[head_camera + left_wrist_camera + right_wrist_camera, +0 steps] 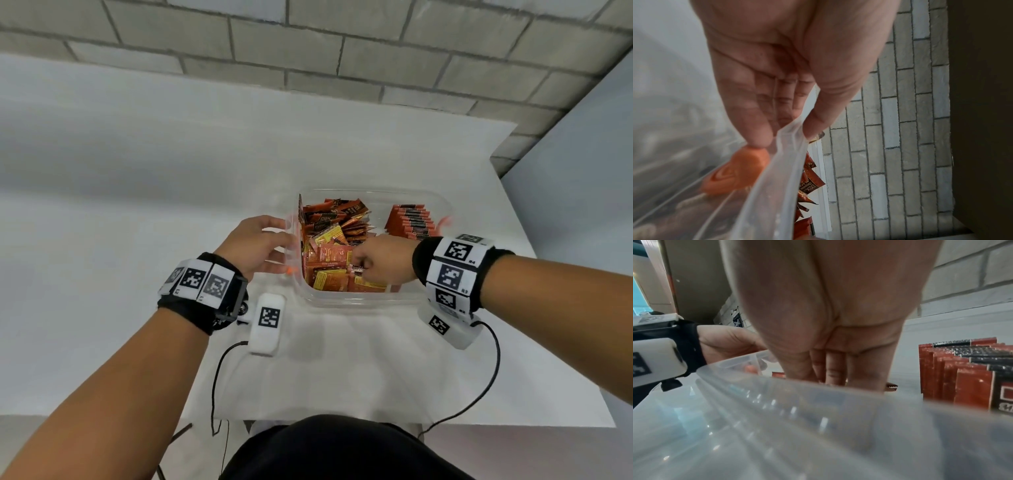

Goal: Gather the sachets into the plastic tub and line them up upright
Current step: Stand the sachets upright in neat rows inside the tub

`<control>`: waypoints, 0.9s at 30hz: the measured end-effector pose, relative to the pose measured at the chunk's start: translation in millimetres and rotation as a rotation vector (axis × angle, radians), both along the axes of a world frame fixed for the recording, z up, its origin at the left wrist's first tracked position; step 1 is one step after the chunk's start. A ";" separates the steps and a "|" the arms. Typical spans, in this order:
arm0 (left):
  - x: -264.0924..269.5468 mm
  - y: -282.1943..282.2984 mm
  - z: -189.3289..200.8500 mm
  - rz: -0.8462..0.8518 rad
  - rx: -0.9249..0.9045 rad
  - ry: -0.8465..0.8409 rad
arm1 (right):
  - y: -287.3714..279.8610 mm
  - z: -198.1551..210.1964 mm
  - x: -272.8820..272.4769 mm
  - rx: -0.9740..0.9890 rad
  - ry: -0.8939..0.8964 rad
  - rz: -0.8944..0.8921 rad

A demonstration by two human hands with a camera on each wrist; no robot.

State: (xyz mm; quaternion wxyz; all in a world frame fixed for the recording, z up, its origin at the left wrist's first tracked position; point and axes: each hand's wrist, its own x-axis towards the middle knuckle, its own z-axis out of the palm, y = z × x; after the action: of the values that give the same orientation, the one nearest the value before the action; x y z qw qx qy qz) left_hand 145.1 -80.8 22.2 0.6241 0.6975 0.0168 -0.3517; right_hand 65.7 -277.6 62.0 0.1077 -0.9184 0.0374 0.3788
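I see left hand [255, 244] pinching plastic tub [359, 301] rim thumb-over, right hand [383, 262] palm-down inside, fingers curled pinching a loose sachet [356, 270]

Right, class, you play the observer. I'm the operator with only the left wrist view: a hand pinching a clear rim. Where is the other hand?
Observer: The right hand reaches down inside the tub, with its fingers curled on a sachet.
Operator: Are any lined up yet?
Observer: Yes, one upright row stands at the tub's right side, clearest in the right wrist view.
Operator: And the rest?
Observer: They lie in a loose pile, jumbled flat and tilted, filling the left part of the tub.
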 end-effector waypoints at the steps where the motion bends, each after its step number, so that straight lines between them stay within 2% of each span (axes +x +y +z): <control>1: 0.1 0.0 -0.5 0.001 -0.003 0.000 | 0.8 -0.1 0.5 -0.012 -0.026 0.017; 4: -0.2 -0.5 -1.6 0.001 -0.009 -0.001 | 4.3 -1.3 0.5 -0.022 -0.085 0.061; 8: -0.1 0.0 -2.9 0.013 -0.012 -0.006 | 13.7 -2.5 0.8 0.049 -0.063 0.083; 18: -0.6 -0.5 -6.4 0.027 -0.024 -0.008 | 26.5 -18.0 7.5 -0.018 -0.160 0.187; 22: 0.5 2.5 -6.5 0.057 0.003 -0.025 | 15.5 -4.9 4.5 0.020 -0.210 0.092; 27: 5.2 10.4 15.9 0.252 -0.010 -0.169 | -14.9 31.2 -5.4 0.185 -0.337 -0.083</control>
State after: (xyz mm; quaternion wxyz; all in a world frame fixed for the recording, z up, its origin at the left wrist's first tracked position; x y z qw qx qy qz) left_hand 150.3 -70.4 38.1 0.6660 0.7139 0.0498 -0.2106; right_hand 60.3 -292.6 93.2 0.2121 -0.9527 0.0218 0.2167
